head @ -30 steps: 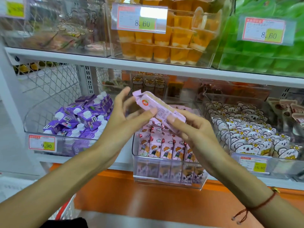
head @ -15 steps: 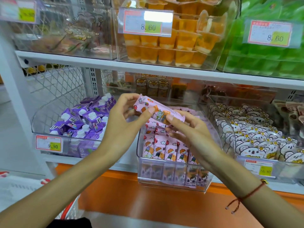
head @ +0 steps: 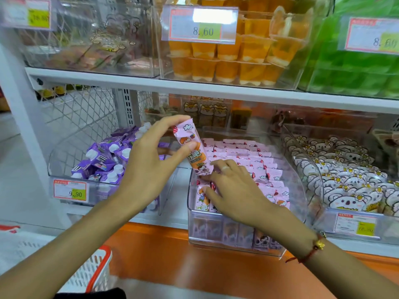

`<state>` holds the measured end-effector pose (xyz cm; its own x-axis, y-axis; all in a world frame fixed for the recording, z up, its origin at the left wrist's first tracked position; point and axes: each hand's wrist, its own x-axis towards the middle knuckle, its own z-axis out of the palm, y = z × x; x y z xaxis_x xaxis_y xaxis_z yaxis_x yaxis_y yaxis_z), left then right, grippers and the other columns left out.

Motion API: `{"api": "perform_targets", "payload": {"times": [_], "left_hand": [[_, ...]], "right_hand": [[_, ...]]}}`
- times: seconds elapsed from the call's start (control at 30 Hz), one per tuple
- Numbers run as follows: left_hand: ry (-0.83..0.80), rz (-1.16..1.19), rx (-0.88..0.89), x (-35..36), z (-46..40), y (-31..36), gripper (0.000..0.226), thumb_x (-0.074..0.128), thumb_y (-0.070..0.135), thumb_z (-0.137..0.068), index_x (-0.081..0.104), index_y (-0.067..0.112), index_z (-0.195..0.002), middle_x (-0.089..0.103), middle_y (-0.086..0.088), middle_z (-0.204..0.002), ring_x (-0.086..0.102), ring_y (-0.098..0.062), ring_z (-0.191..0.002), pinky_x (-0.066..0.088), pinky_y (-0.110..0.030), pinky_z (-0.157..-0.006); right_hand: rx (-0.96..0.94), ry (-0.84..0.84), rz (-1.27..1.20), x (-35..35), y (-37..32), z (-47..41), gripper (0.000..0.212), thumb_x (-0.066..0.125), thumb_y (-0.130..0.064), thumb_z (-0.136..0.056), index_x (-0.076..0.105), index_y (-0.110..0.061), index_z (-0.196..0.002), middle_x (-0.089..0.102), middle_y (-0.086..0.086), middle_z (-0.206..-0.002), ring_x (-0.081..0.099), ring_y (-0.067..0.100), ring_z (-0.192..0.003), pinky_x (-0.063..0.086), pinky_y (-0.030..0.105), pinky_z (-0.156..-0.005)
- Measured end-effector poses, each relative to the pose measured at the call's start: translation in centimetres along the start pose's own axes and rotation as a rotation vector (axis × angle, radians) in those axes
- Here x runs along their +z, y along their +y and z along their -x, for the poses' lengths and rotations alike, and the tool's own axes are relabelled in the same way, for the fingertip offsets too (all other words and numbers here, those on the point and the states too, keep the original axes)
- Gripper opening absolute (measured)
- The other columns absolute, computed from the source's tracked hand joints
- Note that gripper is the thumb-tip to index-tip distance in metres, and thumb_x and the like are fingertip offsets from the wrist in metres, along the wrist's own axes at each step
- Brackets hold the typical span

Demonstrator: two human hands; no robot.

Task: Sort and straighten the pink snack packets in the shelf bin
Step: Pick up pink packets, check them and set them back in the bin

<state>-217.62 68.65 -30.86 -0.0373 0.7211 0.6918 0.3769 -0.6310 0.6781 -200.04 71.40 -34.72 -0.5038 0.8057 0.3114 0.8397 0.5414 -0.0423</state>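
Left hand [head: 151, 167] pinches a pink packet [head: 192, 148]; right hand [head: 235, 188] rests on binned packets [head: 259, 169]

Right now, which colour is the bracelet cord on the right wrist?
Red, with a small gold charm: the bracelet shows best in the head view, on the right wrist near the orange ledge.

One pink snack packet [head: 192, 147] printed with a cartoon child stands nearly upright, tilted slightly, above the front left corner of the clear shelf bin [head: 244, 234], where rows of matching pink packets [head: 257, 167] stand packed.
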Motion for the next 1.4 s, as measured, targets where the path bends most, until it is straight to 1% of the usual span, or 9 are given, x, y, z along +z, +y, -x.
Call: {"api": "perform_targets", "payload": {"times": [0.23, 0.37, 0.57, 0.77, 0.93, 1.03, 1.17, 1.27, 1.4], "left_hand": [[-0.063, -0.103, 0.022, 0.2, -0.4, -1.0, 0.041, 0.073, 0.025, -0.083, 0.052, 0.035, -0.117, 0.058, 0.027, -0.115, 0.058, 0.008, -0.096, 0.05, -0.013, -0.073], [-0.218, -0.31, 0.047, 0.3, -0.5, -1.5, 0.028, 0.072, 0.033, -0.081, 0.058, 0.031, -0.105, 0.063, 0.022, -0.101, 0.06, 0.001, -0.089, 0.051, -0.028, -0.08], [-0.392, -0.501, 0.09, 0.2, -2.0, -0.7, 0.032, 0.072, 0.042, -0.079, 0.062, 0.032, -0.108, 0.067, 0.016, -0.104, 0.062, -0.009, -0.096, 0.05, -0.035, -0.081], [-0.566, -0.869, 0.035, 1.9, -2.8, -1.1, 0.05, 0.064, 0.05, -0.085, 0.051, 0.036, -0.132, 0.052, 0.015, -0.134, 0.044, -0.012, -0.125, 0.045, -0.034, -0.091], [-0.377, -0.738, 0.116, 1.3, -1.8, -1.2, 0.029, 0.066, 0.041, -0.086, 0.063, 0.034, -0.114, 0.058, 0.017, -0.119, 0.046, -0.01, -0.113, 0.044, -0.031, -0.08], [-0.481, -0.787, 0.158, 1.1, -0.9, -1.1, 0.026, 0.06, 0.048, -0.086, 0.066, 0.037, -0.109, 0.056, 0.018, -0.122, 0.042, -0.008, -0.119, 0.042, -0.031, -0.089], [-0.695, -0.989, 0.215, 1.8, 0.1, -1.9, 0.049, 0.048, 0.061, -0.087, 0.056, 0.034, -0.128, 0.034, 0.014, -0.148, 0.019, -0.01, -0.139, 0.017, -0.028, -0.107], [-0.666, -0.936, 0.215, 1.9, 0.4, -2.3, 0.043, 0.054, 0.058, -0.086, 0.059, 0.033, -0.121, 0.034, 0.014, -0.148, 0.017, -0.01, -0.14, 0.01, -0.027, -0.109], [-0.589, -0.784, 0.225, 1.7, 1.1, -2.2, 0.031, 0.063, 0.048, -0.085, 0.062, 0.027, -0.109, 0.046, 0.014, -0.138, 0.028, -0.009, -0.135, 0.02, -0.025, -0.102]], "right_hand": [[0.081, 0.034, -0.274, -1.6, 0.3, 1.6, 0.03, 0.067, -0.041, -0.082, 0.066, -0.03, -0.11, 0.057, -0.006, -0.116, 0.042, 0.014, -0.113, 0.035, 0.03, -0.093], [0.073, 0.012, -0.302, -1.5, 0.3, 2.3, 0.031, 0.065, -0.043, -0.085, 0.064, -0.03, -0.114, 0.062, -0.005, -0.111, 0.042, 0.014, -0.112, 0.036, 0.029, -0.091], [0.059, 0.043, -0.31, -1.1, 0.4, 2.7, 0.033, 0.061, -0.042, -0.088, 0.063, -0.03, -0.118, 0.062, -0.008, -0.113, 0.041, 0.012, -0.113, 0.035, 0.025, -0.089], [0.054, 0.078, -0.298, -0.7, 0.5, 2.6, 0.036, 0.06, -0.042, -0.088, 0.062, -0.03, -0.122, 0.062, -0.008, -0.112, 0.041, 0.011, -0.112, 0.036, 0.027, -0.09], [0.024, 0.089, -0.266, -1.0, 1.1, 2.6, 0.04, 0.057, -0.046, -0.09, 0.059, -0.029, -0.126, 0.058, -0.008, -0.118, 0.042, 0.011, -0.115, 0.037, 0.027, -0.092], [0.061, 0.111, -0.279, -1.4, 2.1, 2.9, 0.04, 0.057, -0.045, -0.09, 0.057, -0.028, -0.127, 0.057, -0.009, -0.121, 0.042, 0.01, -0.116, 0.038, 0.027, -0.091], [0.076, 0.037, -0.229, -1.3, 3.2, 3.3, 0.04, 0.051, -0.04, -0.095, 0.055, -0.024, -0.131, 0.056, -0.006, -0.129, 0.045, 0.015, -0.12, 0.037, 0.029, -0.095], [0.089, 0.014, -0.22, -1.1, 3.3, 3.6, 0.039, 0.048, -0.04, -0.097, 0.055, -0.024, -0.132, 0.056, -0.004, -0.13, 0.047, 0.017, -0.119, 0.037, 0.03, -0.095], [0.071, 0.076, -0.248, -1.4, 2.9, 3.7, 0.043, 0.055, -0.041, -0.093, 0.051, -0.029, -0.134, 0.052, -0.006, -0.132, 0.045, 0.015, -0.121, 0.04, 0.031, -0.095]]}}
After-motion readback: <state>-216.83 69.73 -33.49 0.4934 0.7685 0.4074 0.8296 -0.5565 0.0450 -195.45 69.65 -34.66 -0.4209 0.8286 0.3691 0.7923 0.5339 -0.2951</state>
